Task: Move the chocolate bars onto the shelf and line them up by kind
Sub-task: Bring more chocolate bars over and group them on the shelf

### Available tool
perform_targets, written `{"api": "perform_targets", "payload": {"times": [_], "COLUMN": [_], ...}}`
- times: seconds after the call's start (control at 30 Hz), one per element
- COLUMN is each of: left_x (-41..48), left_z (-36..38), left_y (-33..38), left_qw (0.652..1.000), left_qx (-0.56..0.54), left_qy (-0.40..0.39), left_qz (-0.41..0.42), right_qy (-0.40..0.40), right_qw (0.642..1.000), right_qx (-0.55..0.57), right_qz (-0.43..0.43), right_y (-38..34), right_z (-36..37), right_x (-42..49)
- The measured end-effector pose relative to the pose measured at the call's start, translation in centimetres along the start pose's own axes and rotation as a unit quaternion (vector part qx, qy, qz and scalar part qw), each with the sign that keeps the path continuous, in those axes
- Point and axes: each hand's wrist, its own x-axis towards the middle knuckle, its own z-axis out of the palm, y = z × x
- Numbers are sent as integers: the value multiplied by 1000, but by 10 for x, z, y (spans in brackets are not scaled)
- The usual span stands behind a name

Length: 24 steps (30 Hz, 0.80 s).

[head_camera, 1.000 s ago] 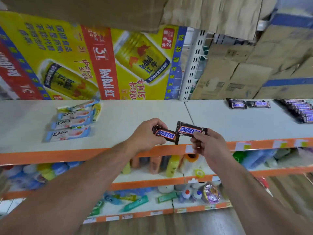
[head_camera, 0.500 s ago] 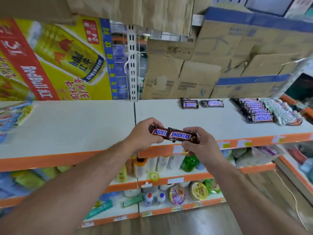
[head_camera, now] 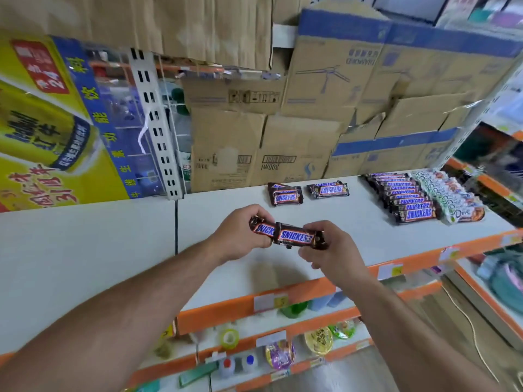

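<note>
Snickers bars [head_camera: 294, 236] are held overlapping above the white shelf [head_camera: 353, 230], one gripped by the left hand [head_camera: 240, 236] and one pinched by the right hand [head_camera: 332, 254], probably paired for placing beside the Snickers row [head_camera: 407, 200].

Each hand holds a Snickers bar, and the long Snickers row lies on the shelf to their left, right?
No: the head view shows the Snickers row on the shelf to their right. The left hand does grip the left bar, the right hand the right bar.
</note>
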Motion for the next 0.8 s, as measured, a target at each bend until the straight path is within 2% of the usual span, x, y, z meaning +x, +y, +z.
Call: {"api": "perform_targets", "payload": {"times": [0.37,0.5,0.63,0.8], "left_x": [57,62,64,63], "left_z": [-5,-2,7,24], "left_y": [-15,-18,-12,-8], "left_qw": [999,996,994,988], "left_qx": [3,8,3,-11], "left_qy": [-9,12,44,95], "left_qz": [-52,-84,-104,-120], "right_qy": [11,7,-30,-42], "right_qw": [1000,992,971,962], "right_qx": [-28,-115,-215,-236], "right_qz": [8,-46,-99,-129], "right_y": [31,41,42,47], "right_z": [-9,-15,-11,-12], "right_x": [91,133,158,173]}}
